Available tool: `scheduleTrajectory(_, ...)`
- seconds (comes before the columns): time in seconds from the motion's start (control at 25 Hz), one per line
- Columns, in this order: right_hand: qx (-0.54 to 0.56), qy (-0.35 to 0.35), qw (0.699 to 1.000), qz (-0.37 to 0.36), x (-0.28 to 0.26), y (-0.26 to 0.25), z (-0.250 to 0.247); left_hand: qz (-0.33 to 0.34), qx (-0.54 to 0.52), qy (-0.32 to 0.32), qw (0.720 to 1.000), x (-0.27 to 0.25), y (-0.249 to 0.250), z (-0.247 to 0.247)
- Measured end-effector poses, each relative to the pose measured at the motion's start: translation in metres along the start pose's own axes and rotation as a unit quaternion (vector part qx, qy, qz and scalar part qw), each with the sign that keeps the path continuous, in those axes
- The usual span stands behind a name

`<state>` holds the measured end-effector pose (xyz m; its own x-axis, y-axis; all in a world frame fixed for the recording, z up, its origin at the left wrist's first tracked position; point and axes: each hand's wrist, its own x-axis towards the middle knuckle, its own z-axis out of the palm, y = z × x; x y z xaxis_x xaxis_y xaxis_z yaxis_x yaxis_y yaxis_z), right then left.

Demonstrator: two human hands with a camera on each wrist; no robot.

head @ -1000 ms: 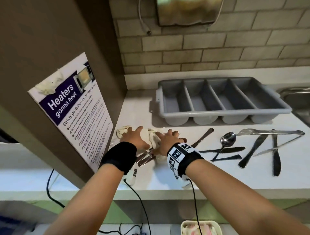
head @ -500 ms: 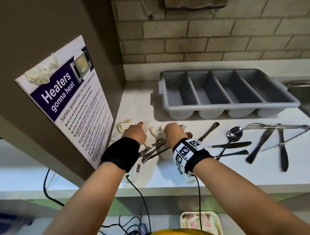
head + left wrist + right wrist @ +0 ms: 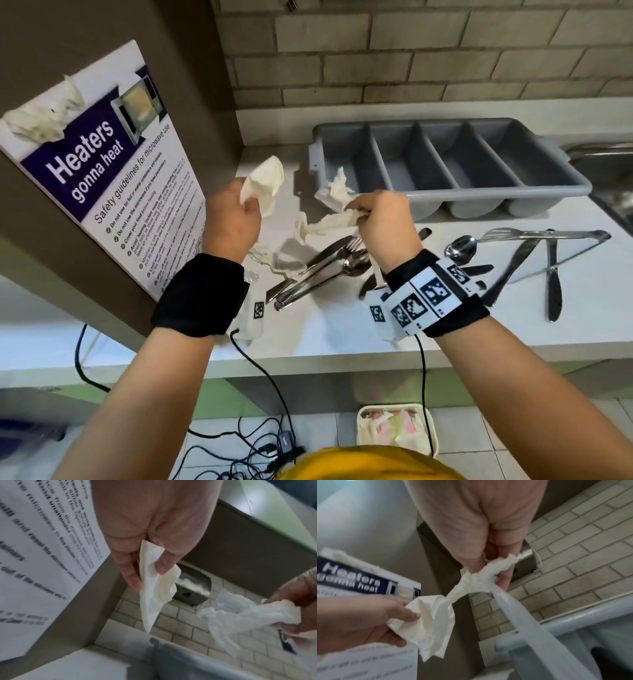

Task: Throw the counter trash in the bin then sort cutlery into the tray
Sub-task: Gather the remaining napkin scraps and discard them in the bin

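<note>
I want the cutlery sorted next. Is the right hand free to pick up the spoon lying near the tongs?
Probably not yet. The right hand grips a crumpled tissue, so its fingers are occupied. The spoon lies uncovered on the counter just right of that wrist; once the tissue is dropped, the way looks free.

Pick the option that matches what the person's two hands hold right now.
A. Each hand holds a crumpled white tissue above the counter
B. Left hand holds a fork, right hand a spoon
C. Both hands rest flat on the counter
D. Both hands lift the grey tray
A: the left hand pinches one crumpled tissue and the right hand grips another tissue, both raised above the counter.
</note>
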<state>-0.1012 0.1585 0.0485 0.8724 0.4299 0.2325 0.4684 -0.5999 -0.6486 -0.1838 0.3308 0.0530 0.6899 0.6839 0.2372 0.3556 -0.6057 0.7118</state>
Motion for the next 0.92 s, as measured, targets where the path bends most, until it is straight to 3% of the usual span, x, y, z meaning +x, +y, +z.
scheduleTrajectory(0.2,0.133,0.074,0.988,0.026,-0.031,0.027,-0.055,0.018,-0.142,-0.04,0.989,-0.04,0.045,0.014)
scheduleTrajectory(0.52,0.235,0.108,0.964,0.068,-0.136,0.122,-0.123,0.044,-0.231,-0.101,0.967,-0.175,0.102,0.097)
scheduleTrajectory(0.8,0.269,0.075,0.95,0.138,-0.224,0.222,-0.114,-0.03,-0.22,-0.183,0.958,-0.297,0.084,0.178)
scheduleTrajectory(0.92,0.269,0.087,0.942,0.183,-0.245,0.264,-0.085,-0.039,-0.152,-0.244,0.957,-0.331,0.058,0.215)
